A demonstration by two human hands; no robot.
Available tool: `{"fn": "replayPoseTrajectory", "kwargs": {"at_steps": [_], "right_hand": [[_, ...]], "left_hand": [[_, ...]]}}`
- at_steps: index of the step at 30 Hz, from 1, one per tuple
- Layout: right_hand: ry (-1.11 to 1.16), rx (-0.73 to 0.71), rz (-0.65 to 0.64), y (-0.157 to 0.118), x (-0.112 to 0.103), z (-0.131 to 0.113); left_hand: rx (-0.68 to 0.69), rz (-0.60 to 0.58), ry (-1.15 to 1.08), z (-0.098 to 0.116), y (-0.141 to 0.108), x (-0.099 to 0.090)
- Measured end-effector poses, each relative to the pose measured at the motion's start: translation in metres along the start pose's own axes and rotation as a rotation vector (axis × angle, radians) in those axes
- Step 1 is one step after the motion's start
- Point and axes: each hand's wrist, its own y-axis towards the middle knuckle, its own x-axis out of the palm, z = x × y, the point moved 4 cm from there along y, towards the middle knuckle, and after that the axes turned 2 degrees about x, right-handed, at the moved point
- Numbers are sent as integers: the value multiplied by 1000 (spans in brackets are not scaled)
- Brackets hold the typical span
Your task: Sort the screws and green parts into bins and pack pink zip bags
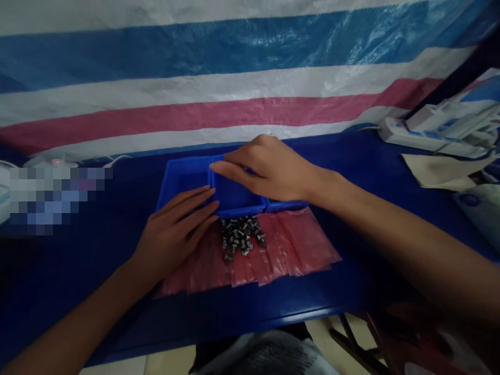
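In the centre of the frame, the left hand [175, 224] lies with fingers stretched and close together, gripping nothing visible; its tips reach the near side of the blue trays [242, 211], perhaps to steady them. The right hand [265, 164] arches above the middle tray, thumb and fingers drawn narrow; whether anything is pinched there I cannot tell (the knuckles and low light hide it).

The screws [242, 234] sit in a loose heap just below the trays, on top of the pink bags [312, 242], probably so they stay within easy reach of both hands. The bags overlap in a row, likely so each edge is easy to find.

The screws are short, shiny metal with broad heads. The bags are thin, wrinkled, glossy plastic; the trays look like smooth, straight-walled plastic. The table [234, 307] is dark blue, and a creased, striped sheet [234, 47] fills the upper frame.
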Motion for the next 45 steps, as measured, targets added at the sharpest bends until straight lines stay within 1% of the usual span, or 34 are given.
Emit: {"fn": "replayPoseTrajectory", "kwargs": {"at_steps": [2,3,5,6,9,12,16,18,20,21,23,24,25,27,29,31,32,35,40,45], "right_hand": [[-29,-18,104,-17,-4,7],[-43,-29,140,-26,-3,11],[-37,-72,171,-44,5,18],[5,-106,182,-53,10,20],[101,-241,234,-73,25,20],[61,-324,279,-82,35,17],[91,-315,290,-85,40,15],[115,-311,283,-87,35,13],[137,-267,282,-87,22,15],[137,-214,283,-86,12,20],[73,-32,287,-81,-10,35],[13,55,237,-76,-18,44],[-50,112,92,-69,-21,52],[-80,164,-80,-56,-23,64],[-134,229,-283,-45,-15,69],[-217,299,-395,-36,-6,67],[-246,319,-425,-34,-2,65],[-263,318,-436,-30,3,58],[-260,286,-432,-32,4,60],[-258,245,-439,-33,3,59]], "left_hand": [[-25,-16,-21,-1,-1,0],[-31,-17,-22,-1,-1,0],[-27,-12,-10,0,-1,0],[-18,-11,-6,0,-1,0],[1,-14,1,3,-1,1],[-15,-18,-17,3,-1,1],[-23,-33,-32,3,0,1],[-29,-36,-34,3,0,1],[-41,-24,-33,3,1,1],[-44,-13,-32,2,2,0],[-38,8,-35,2,3,-2],[-35,12,-40,2,3,-3],[-36,8,-48,2,3,-3],[-54,-18,-56,1,2,-4],[-81,-47,-48,-2,0,-2],[-89,-68,-30,-4,-2,0],[-85,-75,-22,-5,-3,1],[-88,-105,-20,-8,-6,4],[-136,-162,-94,-12,-6,4],[-142,-200,-92,-11,-2,0]]}}
